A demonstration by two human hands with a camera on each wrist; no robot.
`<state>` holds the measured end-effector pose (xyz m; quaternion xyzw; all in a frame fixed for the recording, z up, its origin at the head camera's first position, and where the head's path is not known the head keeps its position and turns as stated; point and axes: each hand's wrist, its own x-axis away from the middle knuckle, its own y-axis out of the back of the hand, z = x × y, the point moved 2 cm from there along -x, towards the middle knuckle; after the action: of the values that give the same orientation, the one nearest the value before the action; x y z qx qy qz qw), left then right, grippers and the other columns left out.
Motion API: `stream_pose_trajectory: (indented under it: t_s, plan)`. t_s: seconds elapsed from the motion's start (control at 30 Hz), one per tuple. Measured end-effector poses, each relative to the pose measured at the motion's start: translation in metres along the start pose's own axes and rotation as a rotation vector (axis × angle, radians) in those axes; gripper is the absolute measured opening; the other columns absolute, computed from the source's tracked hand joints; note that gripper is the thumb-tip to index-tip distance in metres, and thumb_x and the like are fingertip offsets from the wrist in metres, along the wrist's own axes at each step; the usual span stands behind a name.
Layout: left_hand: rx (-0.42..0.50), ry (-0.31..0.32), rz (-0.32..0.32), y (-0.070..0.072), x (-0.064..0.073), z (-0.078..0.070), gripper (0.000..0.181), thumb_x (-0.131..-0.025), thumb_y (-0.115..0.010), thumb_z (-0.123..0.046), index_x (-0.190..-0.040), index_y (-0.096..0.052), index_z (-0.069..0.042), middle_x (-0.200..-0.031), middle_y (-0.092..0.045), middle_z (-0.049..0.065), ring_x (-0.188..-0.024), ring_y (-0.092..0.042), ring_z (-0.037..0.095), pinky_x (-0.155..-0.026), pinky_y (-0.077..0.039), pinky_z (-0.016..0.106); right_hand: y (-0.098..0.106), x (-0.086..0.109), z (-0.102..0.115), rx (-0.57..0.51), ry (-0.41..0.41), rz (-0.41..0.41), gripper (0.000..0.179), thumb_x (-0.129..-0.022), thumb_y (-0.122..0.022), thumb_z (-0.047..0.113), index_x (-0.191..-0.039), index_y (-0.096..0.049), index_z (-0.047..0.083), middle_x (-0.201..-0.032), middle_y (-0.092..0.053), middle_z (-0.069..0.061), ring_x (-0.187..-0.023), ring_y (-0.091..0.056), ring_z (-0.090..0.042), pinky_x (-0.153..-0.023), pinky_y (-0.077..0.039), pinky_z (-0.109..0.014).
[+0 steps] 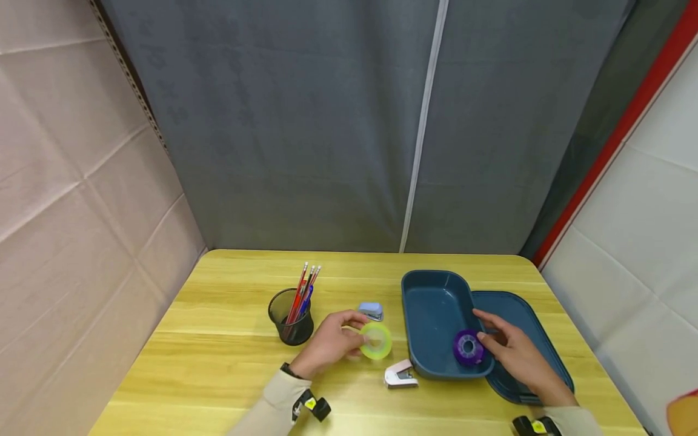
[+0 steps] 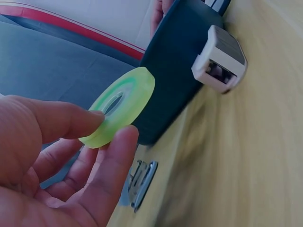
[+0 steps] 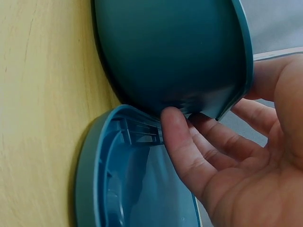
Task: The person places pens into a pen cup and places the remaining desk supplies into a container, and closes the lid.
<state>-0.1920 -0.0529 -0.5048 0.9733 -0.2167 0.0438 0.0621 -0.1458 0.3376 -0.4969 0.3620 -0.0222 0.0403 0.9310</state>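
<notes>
Yellow-green tape roll (image 1: 386, 340), pinched in left hand (image 1: 334, 340), hangs just left of blue bin (image 1: 431, 312) right hand (image 1: 515, 352) grips from the right.

No text, brand, number or sign can be read in any of the three views. In the head view, a small bright yellow label (image 1: 310, 404) stands on the dark wrist device (image 1: 320, 410) at the left cuff (image 1: 280, 393), and a second yellow label (image 1: 538, 427) on the device (image 1: 523, 426) at the right cuff (image 1: 574, 420); both are too small for any print to be made out. Pale marks ring the core of the purple tape roll (image 1: 469, 360), but whether they are lettering or shine cannot be told.
</notes>
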Motion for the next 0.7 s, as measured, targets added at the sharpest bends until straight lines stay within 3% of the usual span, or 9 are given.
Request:
stream_pose_trajectory:
  t_s: [0.23, 0.7]
  plan:
    - [0.025, -0.002, 0.012, -0.008, -0.008, -0.008, 0.033, -0.093, -0.077, -0.004, -0.125, -0.069, -0.007, -0.116, -0.065, 0.013, -0.090, -0.073, 0.020, -0.077, -0.066, 0.047, -0.001, 0.001, 0.000, -0.026, -0.012, 0.008, 0.059, -0.109, -0.060, 0.035, -0.162, -0.043, 0.012, -0.150, -0.054, -0.028, -0.121, -0.065, -0.034, -0.093, -0.060, -0.048]
    - [0.057, -0.018, 0.048, -0.034, -0.026, -0.033, 0.033, -0.093, -0.077, -0.005, -0.125, -0.069, -0.007, -0.108, -0.070, 0.010, -0.086, -0.072, 0.019, -0.082, -0.065, 0.053, 0.000, 0.001, 0.001, -0.009, -0.022, 0.013, 0.059, -0.110, -0.059, 0.033, -0.162, -0.042, 0.013, -0.149, -0.055, -0.027, -0.123, -0.064, -0.036, -0.093, -0.059, -0.047]
